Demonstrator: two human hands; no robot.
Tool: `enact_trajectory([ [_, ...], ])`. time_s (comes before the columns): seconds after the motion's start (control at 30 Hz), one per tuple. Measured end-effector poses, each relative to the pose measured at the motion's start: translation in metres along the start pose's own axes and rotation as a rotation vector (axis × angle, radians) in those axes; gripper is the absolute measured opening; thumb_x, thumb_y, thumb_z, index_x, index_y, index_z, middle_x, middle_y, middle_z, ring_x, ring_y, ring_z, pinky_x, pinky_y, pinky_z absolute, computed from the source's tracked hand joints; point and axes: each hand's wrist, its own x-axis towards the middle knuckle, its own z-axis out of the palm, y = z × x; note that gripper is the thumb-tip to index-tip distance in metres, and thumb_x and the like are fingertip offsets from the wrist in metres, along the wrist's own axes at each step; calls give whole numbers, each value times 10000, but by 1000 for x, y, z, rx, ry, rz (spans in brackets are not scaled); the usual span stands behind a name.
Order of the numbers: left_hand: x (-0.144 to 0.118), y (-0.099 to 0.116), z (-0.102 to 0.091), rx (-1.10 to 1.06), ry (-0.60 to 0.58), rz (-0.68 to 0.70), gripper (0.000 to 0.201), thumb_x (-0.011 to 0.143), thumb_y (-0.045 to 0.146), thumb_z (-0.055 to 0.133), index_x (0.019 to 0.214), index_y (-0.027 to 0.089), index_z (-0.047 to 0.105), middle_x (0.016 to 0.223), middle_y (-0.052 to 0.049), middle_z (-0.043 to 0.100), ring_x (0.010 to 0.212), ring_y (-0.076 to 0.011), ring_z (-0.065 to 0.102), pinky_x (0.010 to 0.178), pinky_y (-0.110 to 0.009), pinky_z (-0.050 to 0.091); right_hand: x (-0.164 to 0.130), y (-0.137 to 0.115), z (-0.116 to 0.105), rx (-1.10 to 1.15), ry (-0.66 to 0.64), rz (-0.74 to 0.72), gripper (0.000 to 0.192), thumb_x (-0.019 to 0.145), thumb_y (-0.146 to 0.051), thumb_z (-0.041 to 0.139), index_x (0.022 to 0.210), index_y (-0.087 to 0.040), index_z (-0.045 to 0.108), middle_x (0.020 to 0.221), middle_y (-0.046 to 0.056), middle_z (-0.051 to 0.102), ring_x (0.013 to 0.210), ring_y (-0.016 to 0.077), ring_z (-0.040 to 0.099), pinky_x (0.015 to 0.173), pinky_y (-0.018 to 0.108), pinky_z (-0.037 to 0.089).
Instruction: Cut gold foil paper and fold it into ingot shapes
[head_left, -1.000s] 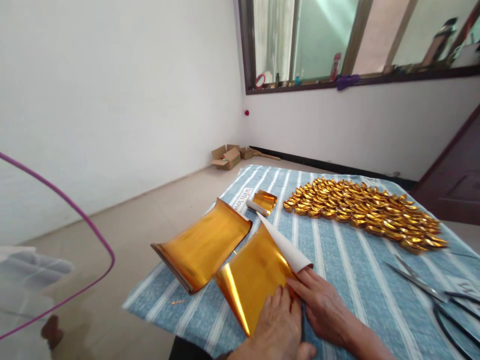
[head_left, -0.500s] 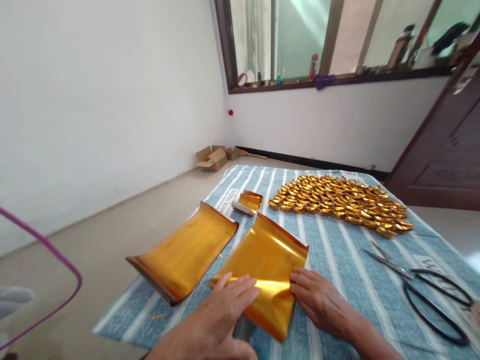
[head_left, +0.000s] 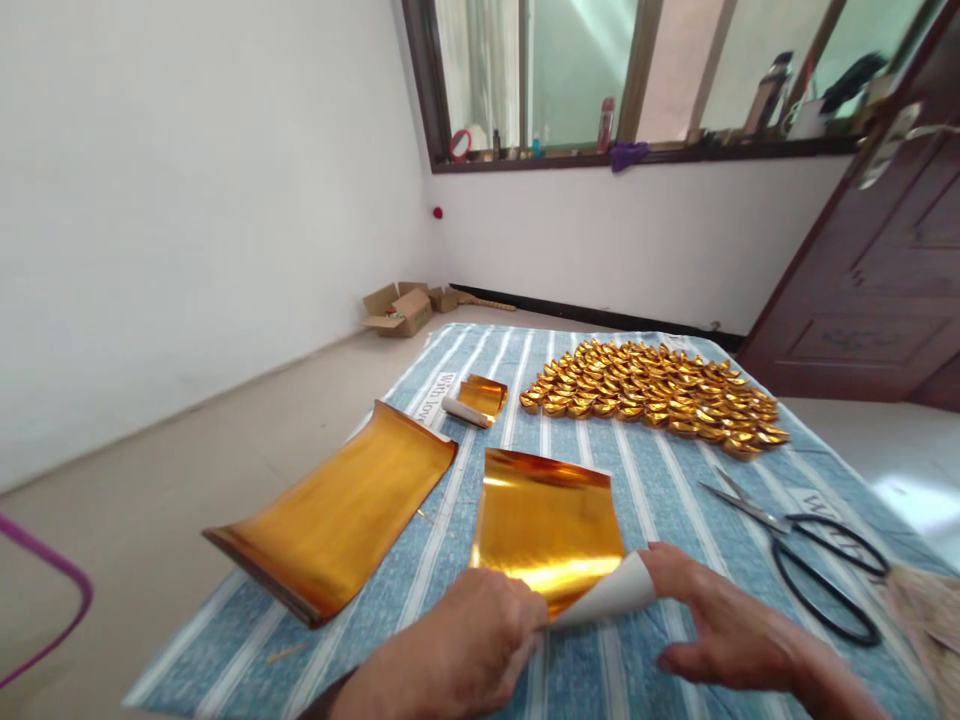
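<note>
In front of me lies a sheet of gold foil paper, its near right corner curled up so the white underside shows. My left hand is closed on the sheet's near edge, with the fingertips partly hidden. At the curled corner, my right hand touches the white flap with its fingers, while its thumb stands well apart. A stack of gold foil sheets with upturned ends is left of the sheet. Beyond it sits a small piece of gold foil beside a white roll.
Rows of small gold foil ingots cover the far right of the striped cloth. Black-handled scissors lie open to the right. An open cardboard box stands on the floor by the wall; a brown door is at right.
The sheet has turned to lie straighter, and its near right corner has curled up. My left hand has closed on the near edge; my right hand has moved nearer and to the right.
</note>
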Motion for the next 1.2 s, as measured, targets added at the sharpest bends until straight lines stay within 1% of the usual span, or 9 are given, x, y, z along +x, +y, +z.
enact_trajectory([
  [0.07,3,4,-10,-60,-18,52,175,864,149,483,779,171,635,751,-35,694,651,-168,634,608,-224,453,-6,-6,-13,175,-74,62,482,654,-354,781,1113,-234,695,1089,72,683,1048,275,606,925,352,462],
  [0.2,12,-5,-22,-325,-42,116,165,848,187,519,741,177,646,678,6,637,617,-126,573,570,-192,395,1,0,-16,607,-115,80,341,791,-466,644,892,-160,756,828,51,705,853,226,640,825,311,479],
  [0.4,31,-54,-21,-1006,-146,-49,373,757,474,661,947,155,698,788,-19,659,642,-142,562,528,-199,361,33,36,7,891,-29,375,472,680,-553,709,883,-129,737,770,44,699,695,177,616,675,279,460],
  [0.5,33,-77,-9,-1467,48,-96,617,666,530,750,1144,161,622,1003,-73,678,839,-192,628,707,-241,451,43,49,13,885,123,501,445,661,-528,707,852,-127,718,712,24,682,608,138,570,578,242,419],
  [0.6,34,-88,8,-1777,305,-223,685,714,513,729,1265,173,505,944,-58,680,786,-168,649,690,-246,479,50,53,15,875,189,584,354,675,-440,674,858,-138,696,677,2,668,586,130,566,543,228,405],
  [0.7,38,-89,21,-1815,424,-395,709,694,354,786,1276,150,437,875,-36,681,700,-144,652,645,-235,495,56,51,16,833,213,592,287,665,-319,613,888,-150,674,700,-4,682,656,155,613,588,235,428],
  [0.83,47,-85,23,-1763,433,-497,734,654,229,812,1266,143,416,942,-56,689,701,-151,662,621,-244,509,66,45,16,576,271,644,249,651,-251,518,841,-158,650,720,4,690,660,168,614,558,231,401],
  [1.03,56,-82,12,-1773,472,-559,712,743,305,723,1344,152,374,744,10,656,581,-131,610,544,-221,455,78,46,9,56,345,708,98,719,-202,499,693,-174,589,612,-7,595,614,144,545,536,231,312],
  [1.2,62,-86,17,-1519,481,-591,880,629,195,724,1408,116,323,717,10,658,697,-189,637,634,-256,452,88,49,7,-107,334,741,207,755,-193,523,932,-152,623,657,-1,597,638,150,548,553,237,287],
])
